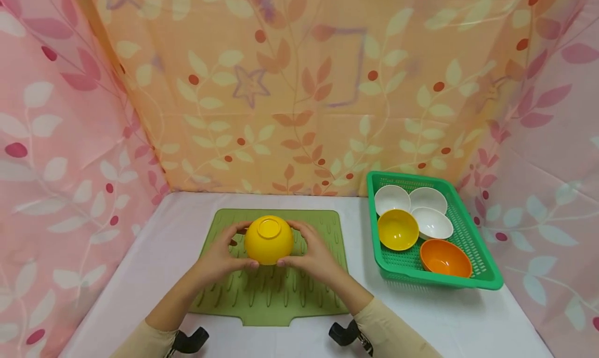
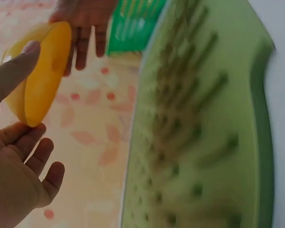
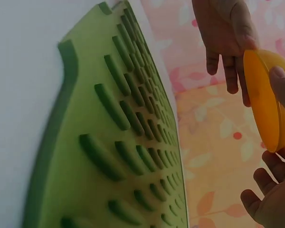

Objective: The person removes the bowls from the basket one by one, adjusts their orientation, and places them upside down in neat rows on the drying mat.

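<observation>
A yellow bowl (image 1: pixel 269 243) is held upside down above a green ridged drying mat (image 1: pixel 234 295), its base ring facing up in the head view. My left hand (image 1: pixel 220 254) grips its left side, thumb toward me and fingers at the far rim. On the opposite side my right hand (image 1: pixel 315 251) grips it the same way. Both wrist views show the bowl (image 2: pixel 42 71) apart from the mat (image 3: pixel 99 137), with the thumbs on its outside and fingertips at the rim. The outer fingers of each hand stay spread off the bowl.
At the right stands a green basket (image 1: pixel 486 267). In it lie several white bowls (image 1: pixel 392 199), another yellow bowl (image 1: pixel 398 230) and an orange bowl (image 1: pixel 444 259). A white cloth (image 1: pixel 154 254) covers the table, and patterned fabric walls (image 1: pixel 299 87) enclose the back and sides.
</observation>
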Motion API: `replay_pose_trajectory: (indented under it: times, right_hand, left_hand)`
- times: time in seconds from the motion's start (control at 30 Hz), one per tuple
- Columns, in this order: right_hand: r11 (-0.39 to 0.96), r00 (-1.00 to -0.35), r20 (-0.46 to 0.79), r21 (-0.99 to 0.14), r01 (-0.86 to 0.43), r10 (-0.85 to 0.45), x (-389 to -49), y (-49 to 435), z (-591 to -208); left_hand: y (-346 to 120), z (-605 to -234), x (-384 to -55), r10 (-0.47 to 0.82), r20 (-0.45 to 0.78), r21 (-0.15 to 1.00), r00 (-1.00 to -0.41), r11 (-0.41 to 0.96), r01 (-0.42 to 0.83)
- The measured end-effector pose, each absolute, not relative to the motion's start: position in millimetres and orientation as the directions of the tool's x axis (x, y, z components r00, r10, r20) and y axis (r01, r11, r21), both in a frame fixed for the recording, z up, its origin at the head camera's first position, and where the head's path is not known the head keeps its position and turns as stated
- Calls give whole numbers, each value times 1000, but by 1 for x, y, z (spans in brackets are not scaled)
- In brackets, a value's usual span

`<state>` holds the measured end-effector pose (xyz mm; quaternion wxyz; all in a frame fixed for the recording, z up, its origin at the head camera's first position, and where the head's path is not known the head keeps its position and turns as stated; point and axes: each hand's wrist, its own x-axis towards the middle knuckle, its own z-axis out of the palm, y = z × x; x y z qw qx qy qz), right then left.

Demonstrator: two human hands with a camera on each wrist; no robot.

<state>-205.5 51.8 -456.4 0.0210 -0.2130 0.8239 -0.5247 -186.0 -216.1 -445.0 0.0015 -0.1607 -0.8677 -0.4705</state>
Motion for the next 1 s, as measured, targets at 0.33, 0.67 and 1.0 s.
replay_pose_trajectory:
  times: [0.33, 0.67, 1.0]
  right_hand:
    - [378, -887, 215, -845, -379, -408, -254, 5, -466]
    - [399, -880, 141, -851, -342, -453, -302, -27, -487]
    - [514, -878, 84, -783, -351, -472, -328, -50, -502]
  left_hand:
    - [-263, -450, -229, 276, 143, 786, -951, 552, 278]
    - [-294, -468, -275, 277, 70, 742, -958, 628, 235]
    - [-311, -492, -301, 280, -20, 736, -960, 654, 175]
